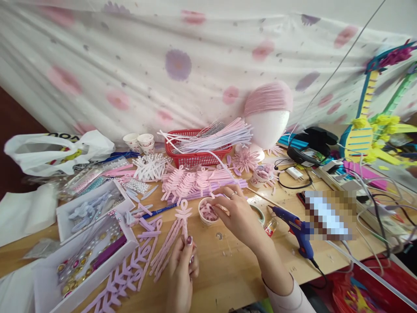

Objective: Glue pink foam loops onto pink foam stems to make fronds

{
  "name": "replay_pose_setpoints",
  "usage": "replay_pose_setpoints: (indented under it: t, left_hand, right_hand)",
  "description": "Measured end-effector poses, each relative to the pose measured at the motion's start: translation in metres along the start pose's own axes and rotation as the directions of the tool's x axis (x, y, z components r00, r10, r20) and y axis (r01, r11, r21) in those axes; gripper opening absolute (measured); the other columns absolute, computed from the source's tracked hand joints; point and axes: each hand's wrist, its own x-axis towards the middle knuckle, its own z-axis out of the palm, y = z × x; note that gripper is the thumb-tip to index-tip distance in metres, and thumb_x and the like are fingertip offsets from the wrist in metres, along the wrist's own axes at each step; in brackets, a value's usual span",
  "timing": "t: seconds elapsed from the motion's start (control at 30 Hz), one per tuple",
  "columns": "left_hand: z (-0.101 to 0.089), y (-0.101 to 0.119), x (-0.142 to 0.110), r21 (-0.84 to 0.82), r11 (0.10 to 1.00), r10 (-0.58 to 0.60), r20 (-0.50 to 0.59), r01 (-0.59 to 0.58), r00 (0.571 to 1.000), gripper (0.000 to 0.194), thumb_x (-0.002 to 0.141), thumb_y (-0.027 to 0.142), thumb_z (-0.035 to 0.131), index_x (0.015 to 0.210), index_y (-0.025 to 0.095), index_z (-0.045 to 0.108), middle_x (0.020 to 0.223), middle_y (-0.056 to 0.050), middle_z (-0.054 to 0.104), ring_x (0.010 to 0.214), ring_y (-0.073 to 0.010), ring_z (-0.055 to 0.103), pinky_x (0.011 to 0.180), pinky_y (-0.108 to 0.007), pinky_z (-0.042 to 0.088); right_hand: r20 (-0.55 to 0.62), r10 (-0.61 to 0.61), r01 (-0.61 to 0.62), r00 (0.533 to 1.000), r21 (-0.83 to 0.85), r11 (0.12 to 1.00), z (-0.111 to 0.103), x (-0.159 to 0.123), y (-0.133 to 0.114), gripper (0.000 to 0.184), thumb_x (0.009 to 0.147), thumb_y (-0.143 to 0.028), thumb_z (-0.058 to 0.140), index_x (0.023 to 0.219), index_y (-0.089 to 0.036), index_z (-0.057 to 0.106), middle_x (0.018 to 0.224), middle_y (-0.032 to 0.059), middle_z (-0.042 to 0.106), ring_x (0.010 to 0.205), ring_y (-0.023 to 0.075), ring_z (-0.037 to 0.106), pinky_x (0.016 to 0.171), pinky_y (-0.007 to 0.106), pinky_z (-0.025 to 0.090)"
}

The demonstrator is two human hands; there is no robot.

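Note:
My left hand (185, 265) is closed, thumb against fingers, around the stem of a pink pipe-cleaner sprig (183, 213). The sprig stands upright, with a loop at its tip and small leaf loops below. My right hand (234, 213) reaches over a small paper cup (208, 222), thumb and index finger pinched at the short pink pipe-cleaner pieces (207, 211) inside. Its fingertips are partly hidden among them. Left of the sprig lie pink braided pipe-cleaner strands (166, 250) and lilac leafy stems (122, 278). Behind the cup is a row of finished-looking pink sprigs (185, 184).
A red basket (200, 158) of pipe cleaners stands at the back, beside a white foam head (269, 124). Right of the cup are a blue glue gun (295, 226), a tape roll (258, 214) and cables. White boxes (86, 261) of beads lie left, near a blue pen (159, 211).

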Motion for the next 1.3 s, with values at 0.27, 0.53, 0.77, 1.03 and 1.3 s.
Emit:
replay_pose_setpoints:
  t: [0.27,0.53,0.77,1.03,1.3]
  left_hand:
    - [0.018,0.011,-0.007,0.051,0.995,0.089,0.045,-0.091,0.995,0.056,0.06,0.062,0.084,0.086,0.019,0.059,0.049,0.013,0.031,0.041,-0.0037,0.022,0.039,-0.015,0.018]
    - [0.032,0.001,-0.015,0.124,0.98,0.134,0.151,-0.153,0.98,0.047,0.073,0.061,0.075,0.08,0.019,0.055,0.049,0.012,0.033,0.042,-0.0041,0.022,0.04,-0.016,0.018]
    - [0.035,-0.005,-0.019,0.077,0.982,0.161,0.151,-0.174,0.975,0.037,0.079,0.051,0.074,0.079,0.021,0.052,0.048,0.012,0.032,0.041,-0.0047,0.021,0.04,-0.015,0.019]
    - [0.042,0.003,-0.022,0.078,0.984,0.145,0.153,-0.159,0.978,0.033,0.077,0.043,0.074,0.074,0.021,0.049,0.048,0.012,0.029,0.041,-0.0049,0.02,0.039,-0.015,0.017]
    - [0.041,-0.005,-0.021,0.096,0.986,0.118,0.197,-0.139,0.973,0.029,0.081,0.04,0.07,0.076,0.021,0.049,0.049,0.012,0.031,0.041,-0.0046,0.021,0.039,-0.015,0.017]
  right_hand:
    - [-0.053,0.077,-0.063,0.996,0.232,0.971,-0.007,-0.024,-0.017,0.014,0.087,-0.008,0.06,0.083,-0.021,0.058,0.088,0.0042,0.067,0.091,0.0232,0.057,0.084,0.04,0.046]
    - [-0.023,0.121,-0.105,0.992,0.348,0.931,-0.01,-0.047,-0.03,0.013,0.086,-0.011,0.059,0.08,-0.021,0.054,0.082,0.0034,0.064,0.088,0.0229,0.056,0.078,0.035,0.044]
    - [-0.104,0.078,-0.046,0.991,0.28,0.959,-0.007,-0.058,-0.024,0.014,0.088,-0.009,0.056,0.082,-0.021,0.053,0.08,0.0032,0.064,0.083,0.0219,0.056,0.075,0.035,0.045]
    - [-0.138,0.01,0.019,0.99,0.21,0.978,-0.01,-0.063,-0.011,0.011,0.093,-0.011,0.056,0.094,-0.022,0.059,0.087,0.0045,0.071,0.085,0.0221,0.064,0.074,0.034,0.051]
    - [-0.159,0.055,-0.014,0.986,0.251,0.968,-0.004,-0.067,-0.012,0.012,0.096,-0.015,0.056,0.094,-0.02,0.067,0.077,0.0042,0.072,0.073,0.0196,0.067,0.065,0.03,0.05]
